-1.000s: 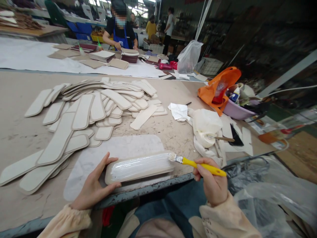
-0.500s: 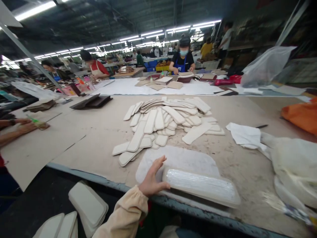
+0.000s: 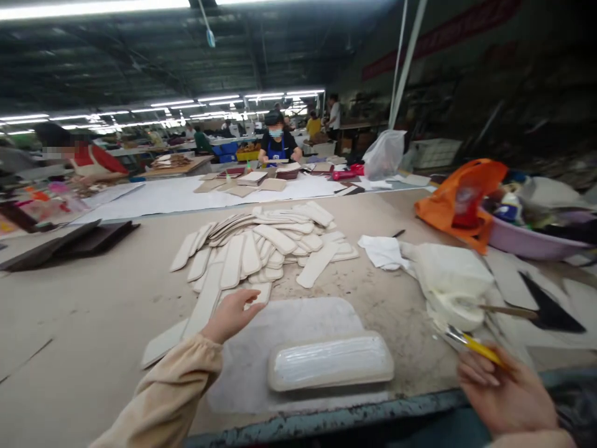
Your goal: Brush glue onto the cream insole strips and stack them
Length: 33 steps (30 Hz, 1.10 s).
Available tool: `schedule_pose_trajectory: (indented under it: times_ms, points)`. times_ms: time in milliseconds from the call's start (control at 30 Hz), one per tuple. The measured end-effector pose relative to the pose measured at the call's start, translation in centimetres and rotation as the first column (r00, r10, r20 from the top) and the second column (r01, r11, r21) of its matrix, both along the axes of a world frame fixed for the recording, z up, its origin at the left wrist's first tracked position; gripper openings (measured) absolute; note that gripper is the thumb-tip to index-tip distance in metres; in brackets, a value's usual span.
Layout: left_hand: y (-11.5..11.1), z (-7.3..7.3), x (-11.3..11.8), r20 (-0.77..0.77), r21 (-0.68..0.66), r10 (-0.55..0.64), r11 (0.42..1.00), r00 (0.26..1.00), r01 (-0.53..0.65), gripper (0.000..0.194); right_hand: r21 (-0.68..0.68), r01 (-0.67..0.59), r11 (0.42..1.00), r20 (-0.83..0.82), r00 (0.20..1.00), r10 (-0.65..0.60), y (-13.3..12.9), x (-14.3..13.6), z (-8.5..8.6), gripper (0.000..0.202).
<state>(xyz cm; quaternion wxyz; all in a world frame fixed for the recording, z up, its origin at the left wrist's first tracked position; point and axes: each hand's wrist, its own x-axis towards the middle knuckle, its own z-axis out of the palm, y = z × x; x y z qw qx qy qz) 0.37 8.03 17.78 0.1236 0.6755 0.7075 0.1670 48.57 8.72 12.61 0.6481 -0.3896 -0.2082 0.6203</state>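
My left hand reaches over the near edge of a heap of cream rounded strips. Its thumb and fingers are slightly apart, with nothing visibly held; whether it touches a strip I cannot tell. My right hand grips a brush by its yellow handle. White paste coats the brush end, which is beside a whitish, paste-smeared container. Between my hands, a stack of rounded pieces with a wet, shiny white top lies on a pale rounded sheet.
A white cloth lies left of the container. At right are an orange bag, a lilac basin and a black triangular piece. Dark folded panels lie at left. A co-worker handles pieces across the table.
The view has swung right. My left hand has moved from beside the shiny-topped stack to the heap of strips. My right hand with the brush has come into view.
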Motion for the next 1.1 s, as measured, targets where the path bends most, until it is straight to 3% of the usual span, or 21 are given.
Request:
schedule_pose_trajectory:
  times_ms: [100, 233, 333, 433, 700, 900, 1000, 1067, 1100]
  points:
    - [5.8, -0.6, 4.3, -0.188, -0.105, -0.075, 0.993, 0.979, 0.056, 0.042, -0.087, 0.044, 0.995, -0.244, 0.968, -0.064, 0.2, -0.8, 0.1, 0.015]
    - [12.5, -2.0, 9.1, -0.306, -0.146, -0.083, 0.988, 0.949, 0.039, 0.043, -0.102, 0.049, 0.994, -0.319, 0.944, -0.08, 0.1, -0.7, -0.5, 0.015]
    - [15.7, -2.8, 11.2, -0.353, -0.198, -0.078, 0.98, 0.932, 0.007, 0.043, -0.081, 0.039, 0.996, -0.337, 0.939, -0.065, 0.2, -0.6, -0.7, 0.015]
    - [17.2, -3.3, 11.9, -0.384, -0.245, -0.092, 0.97, 0.919, -0.005, 0.039, -0.056, 0.031, 0.998, -0.344, 0.938, -0.049, 0.6, -0.7, -0.6, 0.015]
    - [18.0, -3.4, 11.6, -0.366, -0.311, -0.044, 0.947, 0.93, -0.077, 0.033, -0.02, 0.003, 1.0, -0.31, 0.951, -0.009, 1.0, -0.9, -0.6, 0.017]
    - [17.4, -3.0, 11.3, -0.192, -0.245, 0.008, 0.968, 0.981, -0.056, 0.026, 0.006, -0.012, 1.0, -0.367, 0.93, 0.013, 0.8, -0.5, -0.5, 0.018]
    - [15.6, -0.8, 10.9, -0.022, -0.2, -0.015, 0.98, 1.0, 0.01, 0.031, 0.03, -0.002, 1.0, -0.337, 0.941, 0.012, 0.6, -0.7, -0.2, 0.021]
    - [13.1, 1.7, 10.8, 0.176, -0.142, -0.05, 0.987, 0.983, 0.076, 0.038, 0.067, 0.012, 0.998, -0.274, 0.962, 0.006, 0.4, -0.8, -0.2, 0.024]
    - [11.5, 3.1, 10.7, 0.336, -0.088, -0.077, 0.99, 0.939, 0.112, 0.042, 0.088, 0.024, 0.996, -0.233, 0.972, -0.003, 0.4, -0.9, -0.2, 0.025]
